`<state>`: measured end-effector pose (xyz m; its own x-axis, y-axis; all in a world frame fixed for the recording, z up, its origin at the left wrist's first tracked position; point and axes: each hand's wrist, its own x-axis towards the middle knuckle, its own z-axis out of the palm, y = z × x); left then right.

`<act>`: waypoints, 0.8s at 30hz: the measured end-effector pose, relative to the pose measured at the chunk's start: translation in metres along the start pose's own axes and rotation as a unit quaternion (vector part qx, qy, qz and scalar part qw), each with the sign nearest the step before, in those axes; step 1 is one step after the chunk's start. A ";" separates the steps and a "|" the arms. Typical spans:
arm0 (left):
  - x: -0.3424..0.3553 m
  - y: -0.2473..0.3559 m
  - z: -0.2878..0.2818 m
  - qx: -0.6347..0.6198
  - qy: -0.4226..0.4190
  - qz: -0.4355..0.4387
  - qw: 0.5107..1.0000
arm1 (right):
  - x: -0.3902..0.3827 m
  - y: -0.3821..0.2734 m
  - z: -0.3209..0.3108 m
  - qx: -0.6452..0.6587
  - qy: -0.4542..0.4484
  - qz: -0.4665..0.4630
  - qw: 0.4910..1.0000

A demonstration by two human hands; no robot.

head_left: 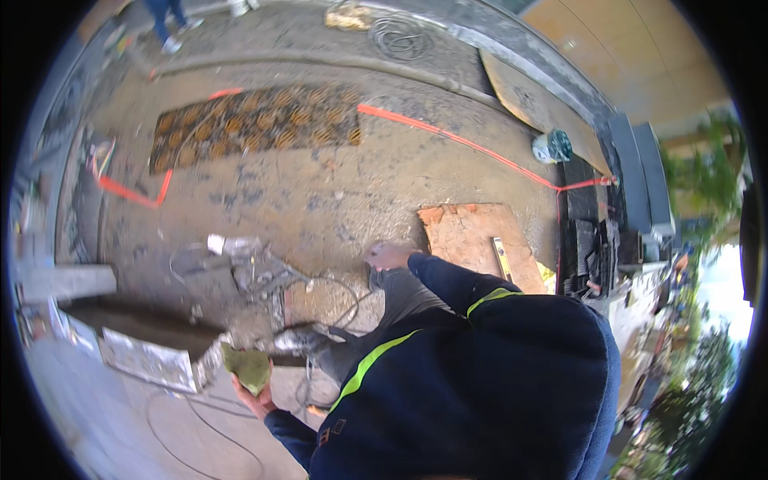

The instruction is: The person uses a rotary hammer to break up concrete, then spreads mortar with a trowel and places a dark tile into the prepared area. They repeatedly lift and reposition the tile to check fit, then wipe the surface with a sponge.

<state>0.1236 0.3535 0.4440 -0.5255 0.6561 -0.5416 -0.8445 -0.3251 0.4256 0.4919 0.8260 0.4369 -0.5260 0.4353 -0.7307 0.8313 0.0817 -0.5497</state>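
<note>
My left hand (pixel 254 398) is at the lower left, with its fingers wrapped round an olive-green, roughly wedge-shaped block (pixel 248 367) that looks like a sponge; its exact kind I cannot tell. The block is beside the end of a pale, crusted metal trough or frame (pixel 152 359). My right hand (pixel 390 255) lies near my knee, nothing visible in it. Its fingers are blurred. Left of my legs, a dirty grey device (pixel 254 276) with a dark hose or cable lies on the muddy ground.
A wooden board (pixel 458 232) with a yellow spirit level (pixel 502 259) is on my right. Farther off are a perforated dark mat (pixel 256 124), orange-red tape (pixel 456 138), a long pipe (pixel 320 58) and a bucket (pixel 552 147). Another person's legs (pixel 164 24) show at top left.
</note>
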 end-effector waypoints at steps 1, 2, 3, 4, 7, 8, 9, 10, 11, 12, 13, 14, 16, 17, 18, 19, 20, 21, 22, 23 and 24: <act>0.018 -0.013 0.027 0.026 0.019 -0.025 0.999 | -0.008 0.023 -0.023 0.050 0.030 0.014 0.998; 0.036 -0.026 0.053 0.054 0.015 -0.059 0.997 | -0.019 0.050 -0.040 0.114 0.065 0.011 0.991; 0.058 -0.044 0.080 0.105 0.030 -0.051 0.993 | -0.029 0.083 -0.062 0.184 0.095 0.006 0.978; 0.079 -0.063 0.108 0.155 0.055 -0.047 0.985 | -0.043 0.120 -0.084 0.161 0.139 0.030 0.977; 0.135 -0.111 0.177 0.319 0.124 -0.104 0.934 | -0.094 0.237 -0.134 0.096 0.237 0.156 0.954; 0.144 -0.127 0.195 0.439 0.218 -0.062 0.870 | -0.120 0.275 -0.145 0.113 0.274 0.163 0.941; 0.148 -0.142 0.210 0.496 0.182 -0.036 0.849 | -0.143 0.311 -0.159 0.154 0.247 0.197 0.936; 0.151 -0.159 0.226 0.549 0.212 -0.022 0.809 | -0.165 0.340 -0.167 0.236 0.254 0.248 0.905; 0.158 -0.176 0.244 0.585 0.186 -0.011 0.789 | -0.188 0.367 -0.176 0.268 0.258 0.294 0.880; 0.166 -0.198 0.264 0.615 0.173 -0.024 0.769 | -0.206 0.386 -0.184 0.278 0.275 0.307 0.868; 0.175 -0.221 0.286 0.640 0.157 -0.038 0.751 | -0.224 0.402 -0.190 0.288 0.281 0.331 0.854; 0.190 -0.250 0.310 0.665 0.128 -0.060 0.734 | -0.241 0.415 -0.197 0.296 0.303 0.367 0.828; 0.226 -0.324 0.368 0.709 0.049 -0.103 0.696 | -0.261 0.428 -0.211 0.214 0.346 0.392 0.825; 0.243 -0.363 0.395 0.729 0.011 -0.124 0.673 | -0.267 0.433 -0.219 0.186 0.400 0.396 0.806; 0.260 -0.399 0.423 0.743 -0.025 -0.138 0.654 | -0.269 0.435 -0.228 0.164 0.411 0.413 0.796; 0.277 -0.433 0.449 0.756 -0.056 -0.149 0.635 | -0.271 0.438 -0.238 0.208 0.464 0.399 0.763; 0.290 -0.465 0.473 0.768 -0.081 -0.163 0.614 | -0.269 0.440 -0.249 0.270 0.471 0.389 0.744; 0.305 -0.495 0.498 0.778 -0.107 -0.174 0.595 | -0.267 0.446 -0.263 0.354 0.447 0.377 0.730; 0.321 -0.522 0.523 0.785 -0.130 -0.184 0.577 | -0.261 0.451 -0.280 0.368 0.415 0.395 0.732; 0.338 -0.548 0.547 0.791 -0.152 -0.191 0.561 | -0.258 0.457 -0.293 0.386 0.390 0.403 0.733; 0.355 -0.574 0.571 0.796 -0.172 -0.198 0.545 | -0.255 0.463 -0.306 0.401 0.370 0.423 0.724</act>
<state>0.4808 1.1626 0.4212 -0.0518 0.6378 -0.7684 0.4204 0.7119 0.5626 1.0662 1.0274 0.4922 0.5958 0.4111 -0.6899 0.2729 -0.9116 -0.3075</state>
